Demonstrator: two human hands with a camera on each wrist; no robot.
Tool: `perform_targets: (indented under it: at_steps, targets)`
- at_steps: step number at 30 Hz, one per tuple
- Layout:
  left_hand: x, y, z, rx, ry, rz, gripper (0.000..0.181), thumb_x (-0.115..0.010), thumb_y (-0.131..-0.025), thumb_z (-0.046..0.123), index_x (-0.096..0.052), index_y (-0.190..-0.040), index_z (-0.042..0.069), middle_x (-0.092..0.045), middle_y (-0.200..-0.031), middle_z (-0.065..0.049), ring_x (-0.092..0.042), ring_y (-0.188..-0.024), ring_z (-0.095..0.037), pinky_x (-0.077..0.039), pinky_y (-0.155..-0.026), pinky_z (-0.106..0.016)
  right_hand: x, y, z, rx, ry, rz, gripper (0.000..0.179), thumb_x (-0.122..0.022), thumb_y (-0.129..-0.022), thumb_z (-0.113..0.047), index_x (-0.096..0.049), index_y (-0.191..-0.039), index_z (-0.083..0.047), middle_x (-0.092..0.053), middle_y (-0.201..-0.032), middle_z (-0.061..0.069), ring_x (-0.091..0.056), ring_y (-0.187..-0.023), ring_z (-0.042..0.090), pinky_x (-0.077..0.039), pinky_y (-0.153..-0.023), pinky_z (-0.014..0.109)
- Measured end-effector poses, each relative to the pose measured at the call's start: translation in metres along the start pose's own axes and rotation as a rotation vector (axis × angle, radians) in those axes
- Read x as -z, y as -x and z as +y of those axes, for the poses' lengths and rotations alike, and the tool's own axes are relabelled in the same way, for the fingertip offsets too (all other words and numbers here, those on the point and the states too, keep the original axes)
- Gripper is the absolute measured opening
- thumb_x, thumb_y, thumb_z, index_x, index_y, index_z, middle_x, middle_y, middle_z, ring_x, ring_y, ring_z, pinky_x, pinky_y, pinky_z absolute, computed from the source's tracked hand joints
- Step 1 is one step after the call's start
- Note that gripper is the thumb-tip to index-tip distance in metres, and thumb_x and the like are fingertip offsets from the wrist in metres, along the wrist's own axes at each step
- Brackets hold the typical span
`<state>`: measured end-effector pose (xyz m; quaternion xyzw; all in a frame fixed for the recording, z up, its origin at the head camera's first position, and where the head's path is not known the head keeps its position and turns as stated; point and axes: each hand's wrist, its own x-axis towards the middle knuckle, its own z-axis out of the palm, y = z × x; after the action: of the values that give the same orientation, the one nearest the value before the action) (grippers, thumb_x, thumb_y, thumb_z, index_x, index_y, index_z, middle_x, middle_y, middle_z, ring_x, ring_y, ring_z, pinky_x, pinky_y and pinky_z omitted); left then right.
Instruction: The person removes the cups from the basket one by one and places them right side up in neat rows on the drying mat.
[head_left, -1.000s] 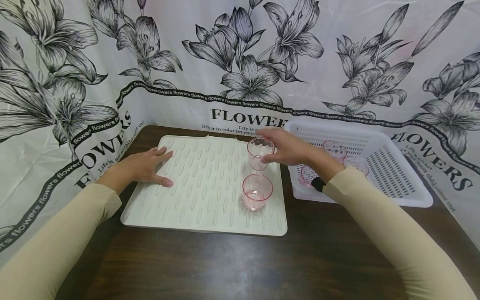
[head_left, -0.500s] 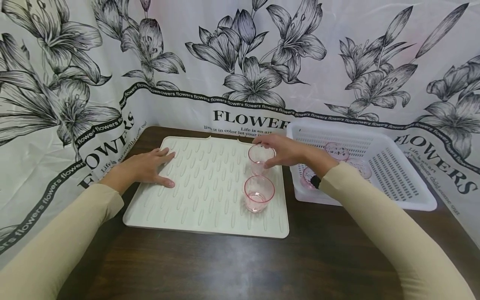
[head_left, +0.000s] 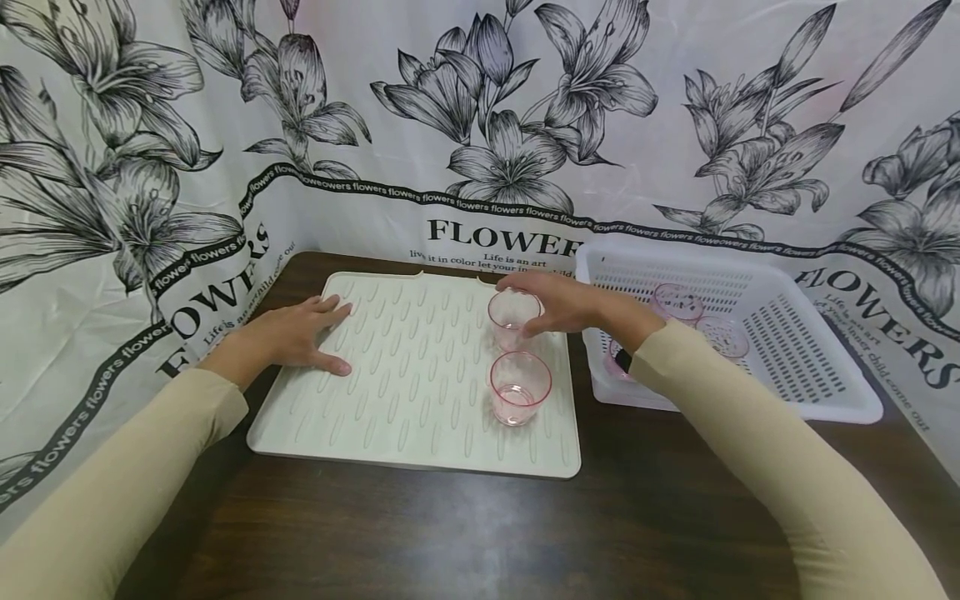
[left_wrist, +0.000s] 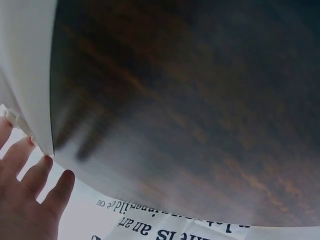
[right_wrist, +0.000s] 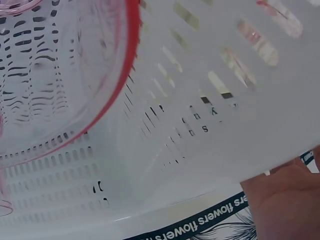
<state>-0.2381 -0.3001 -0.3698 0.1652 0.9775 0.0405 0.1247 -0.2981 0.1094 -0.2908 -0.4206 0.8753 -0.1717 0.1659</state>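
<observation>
My left hand (head_left: pixel 300 336) lies with spread fingers on the left edge of a cream ridged drying mat (head_left: pixel 405 367). In the left wrist view its fingertips (left_wrist: pixel 62 182) touch the pale mat's edge. At the mat's back right corner, my right hand (head_left: pixel 558 304) grips a clear glass (head_left: pixel 506 333) with a pink rim, thumb and fingers around its side. This glass is upright, close over the mat or on it. A matching glass (head_left: pixel 517 392) stands upright just in front of it. Only part of the right hand (right_wrist: pixel 285 200) shows in the right wrist view.
A white perforated plastic basket (head_left: pixel 817 400) stands right of the mat. Inside are several more pink-rimmed glasses (head_left: pixel 723 337), partly hidden by the right forearm. Dark wooden table (head_left: pixel 420 533) lies in front. A flower-printed cloth (head_left: pixel 330 217) hangs behind and at the left.
My right hand has brought the gripped glass down toward the mat and shifted it slightly left. The left hand stays at the mat's edge. The view has shifted slightly.
</observation>
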Motion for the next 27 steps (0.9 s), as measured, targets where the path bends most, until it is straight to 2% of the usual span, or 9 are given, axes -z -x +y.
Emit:
perform_targets:
  at_steps: [5,16,27]
  targets:
    - [0.0,-0.001,0.001,0.002,0.0,-0.002,0.12,-0.065,-0.071,0.081,-0.028,-0.156,0.005,-0.021,-0.16,-0.028,-0.02,-0.144,-0.053,-0.027,-0.105,-0.072,0.001,0.002,0.0,-0.035,0.027,-0.003,0.077,-0.08,-0.085,-0.013,-0.039,-0.149,-0.002,-0.043,-0.153,0.017,-0.04,-0.141,0.034,-0.03,-0.115,0.048]
    - [-0.002,-0.002,0.0,0.014,-0.013,-0.005,0.122,-0.064,-0.069,0.082,-0.028,-0.156,0.005,-0.022,-0.159,-0.028,-0.02,-0.143,-0.054,-0.029,-0.101,-0.074,0.001,0.006,0.003,-0.065,0.045,-0.017,0.075,-0.078,-0.086,-0.011,-0.039,-0.149,0.001,-0.044,-0.151,0.017,-0.048,-0.133,0.037,-0.038,-0.109,0.049]
    - [-0.001,-0.001,0.002,0.023,-0.013,-0.018,0.122,-0.064,-0.07,0.082,-0.027,-0.156,0.004,-0.02,-0.159,-0.028,-0.019,-0.143,-0.055,-0.029,-0.103,-0.073,0.009,0.016,0.0,-0.107,0.052,-0.004,0.08,-0.079,-0.087,-0.021,-0.036,-0.153,-0.005,-0.038,-0.157,0.015,-0.04,-0.141,0.036,-0.032,-0.114,0.051]
